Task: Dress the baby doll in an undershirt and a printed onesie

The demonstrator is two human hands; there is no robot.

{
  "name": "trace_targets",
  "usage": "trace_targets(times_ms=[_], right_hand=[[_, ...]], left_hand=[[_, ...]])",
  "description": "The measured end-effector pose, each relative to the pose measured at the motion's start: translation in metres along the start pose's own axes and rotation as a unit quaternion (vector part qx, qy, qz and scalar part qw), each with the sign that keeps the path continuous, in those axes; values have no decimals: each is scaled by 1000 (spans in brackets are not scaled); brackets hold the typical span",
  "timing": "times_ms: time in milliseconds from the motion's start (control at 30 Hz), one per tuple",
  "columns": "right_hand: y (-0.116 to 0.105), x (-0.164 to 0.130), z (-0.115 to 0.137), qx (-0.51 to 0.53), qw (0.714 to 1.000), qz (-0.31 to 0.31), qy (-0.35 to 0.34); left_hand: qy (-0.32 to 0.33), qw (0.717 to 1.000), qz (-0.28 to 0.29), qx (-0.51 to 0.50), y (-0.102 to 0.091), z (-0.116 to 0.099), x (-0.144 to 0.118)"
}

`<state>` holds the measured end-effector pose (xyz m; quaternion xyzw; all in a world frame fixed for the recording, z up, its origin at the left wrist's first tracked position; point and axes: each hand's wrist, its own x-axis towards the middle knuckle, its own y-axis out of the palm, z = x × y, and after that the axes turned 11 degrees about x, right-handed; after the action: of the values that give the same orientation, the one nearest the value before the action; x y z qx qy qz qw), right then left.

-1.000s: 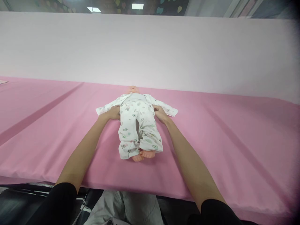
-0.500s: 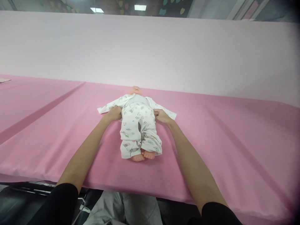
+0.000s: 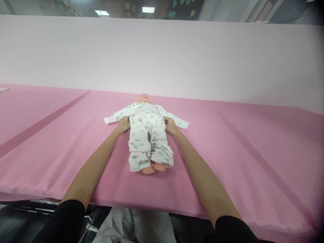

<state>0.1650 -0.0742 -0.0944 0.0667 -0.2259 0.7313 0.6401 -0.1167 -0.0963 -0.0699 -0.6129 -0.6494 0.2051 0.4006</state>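
On the pink cloth-covered desk (image 3: 240, 141), near its middle, a small plastic baby doll (image 3: 144, 98) lies on its back with its head toward the pale pink wall (image 3: 162, 57) and its bare feet pointing at the person. It wears a white long-sleeved top with a small print (image 3: 115, 117), sleeves spread out flat to either side, and matching white printed trousers (image 3: 148, 140) that bunch loosely over the legs — only the toes peek out at the hem.

Both bare arms reach forward across the desk. The left hand (image 3: 123, 124) sits at the doll's waist on one side, fingers curled onto the trouser fabric; the right hand (image 3: 171, 126) does the same on the other side, pinching the waistband edge. The hands stay well apart, the doll's body between them.

A long darker crease (image 3: 43, 122) runs diagonally over the cloth at the left. Ceiling lights (image 3: 148, 9) show above the wall's top edge.
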Motion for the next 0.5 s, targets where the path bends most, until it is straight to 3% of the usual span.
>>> trace_targets(times_ms=[167,300,500], right_hand=[[7,0,9,-27,998,-40,-41],[12,-2,19,-49,994,-62,-70],[11,-9,24,-220,969,-47,-107]], left_hand=[[35,996,-59,-63,12,-3,-3],[39,993,-95,-51,18,2,-1],[27,992,-121,8,19,1,0]])
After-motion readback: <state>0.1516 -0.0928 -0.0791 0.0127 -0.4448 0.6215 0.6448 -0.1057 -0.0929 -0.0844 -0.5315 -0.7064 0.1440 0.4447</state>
